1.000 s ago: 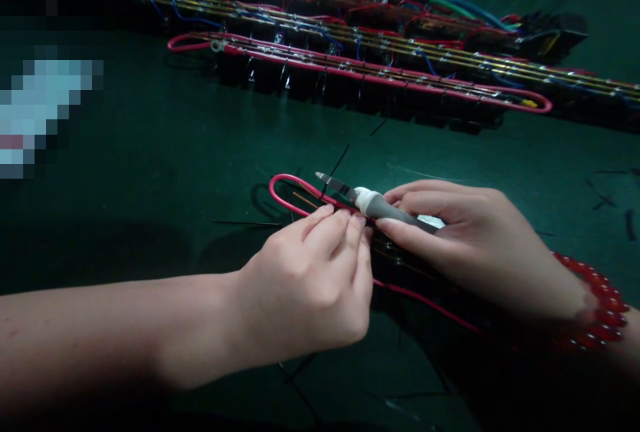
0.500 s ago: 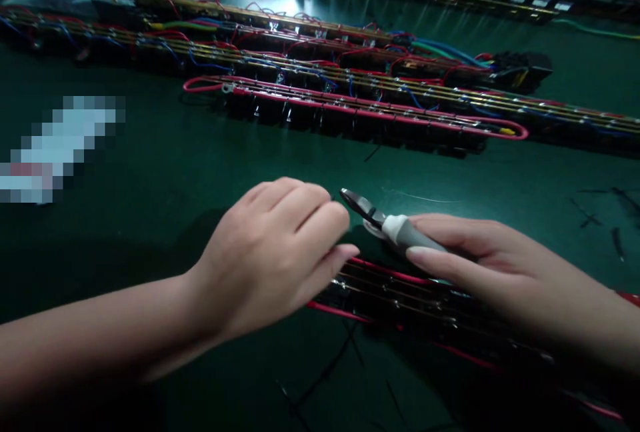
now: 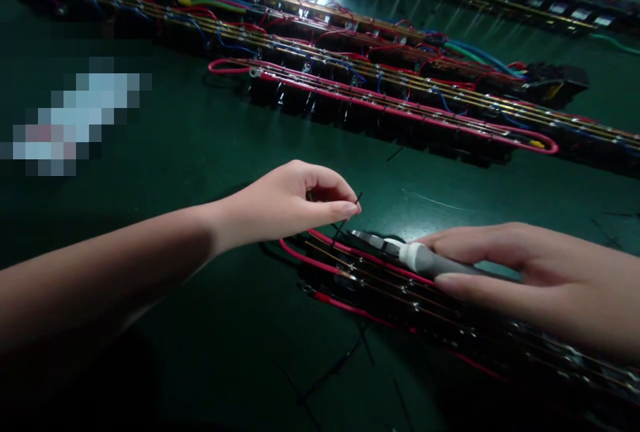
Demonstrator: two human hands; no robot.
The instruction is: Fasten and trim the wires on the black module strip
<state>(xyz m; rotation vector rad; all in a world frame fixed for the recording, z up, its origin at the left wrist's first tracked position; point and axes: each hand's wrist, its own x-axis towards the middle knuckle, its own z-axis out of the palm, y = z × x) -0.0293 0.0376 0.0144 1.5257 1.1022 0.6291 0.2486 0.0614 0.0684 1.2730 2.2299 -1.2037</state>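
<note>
My left hand (image 3: 295,195) pinches a thin black cable tie (image 3: 341,227) between thumb and fingertip. The tie's lower end runs down to the near wired assembly (image 3: 410,290), a dark strip with copper-coloured rods. Along that strip lies a thick red cable (image 3: 300,257), which loops round at the left end. Wrapped in my right hand (image 3: 525,279) is a pair of cutting pliers (image 3: 415,257) with grey-white handles. Their jaws point left, just beside the cable tie; whether they touch it I cannot tell.
Farther back lies a similar strip with a red cable (image 3: 385,107), against longer wired strips (image 3: 320,55). Black cable tie scraps (image 3: 333,372) are scattered on the green table (image 3: 215,365). A pixelated pale patch (image 3: 90,112) is at the left.
My left hand has turned from a knuckles-up grip to a side-on pinch, showing the black tie. The pliers have dropped slightly towards the near strip. The view has shifted a little.
</note>
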